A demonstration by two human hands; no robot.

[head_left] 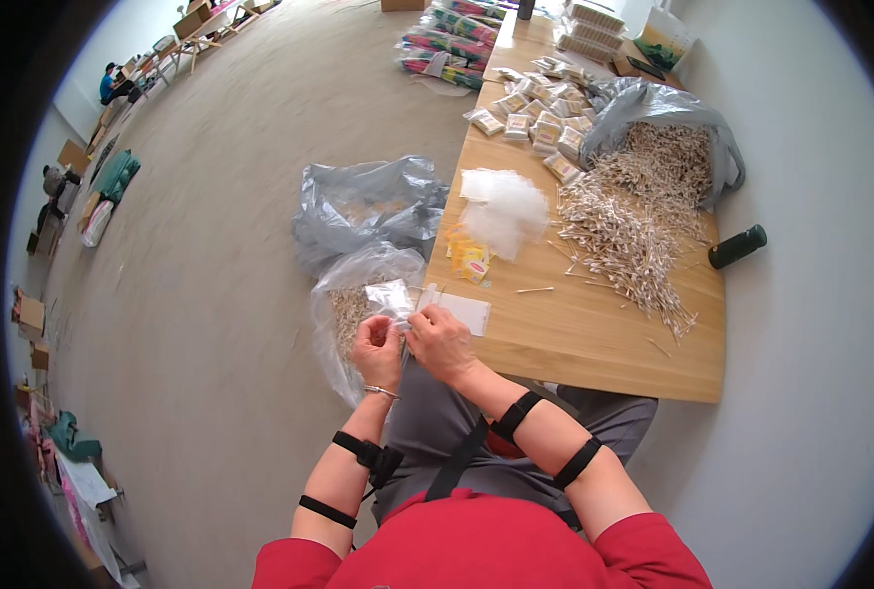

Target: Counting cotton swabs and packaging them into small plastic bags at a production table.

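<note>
My left hand (pixel 377 350) and my right hand (pixel 441 342) are close together at the table's left edge. Both have their fingers pinched at the lower edge of a small shiny clear plastic bag (pixel 389 296). Whether anything is inside that bag is hard to see. Under my hands, a large clear bag (pixel 331 365) holds a mass of cotton swabs (pixel 351 312). Just beyond my right hand, a white card-like piece (pixel 468 314) lies on the table's edge. Farther up lie yellow printed cards (pixel 469 257) and a pile of flat clear bags (pixel 504 211).
On the wooden table (pixel 594 339), loose cotton swabs (pixel 628 236) spill from a grey plastic bag (pixel 727 147). Filled small packs (pixel 545 113) lie at the far end. A dark green bottle (pixel 738 246) lies by the right wall. Another grey bag (pixel 363 211) is left of the table.
</note>
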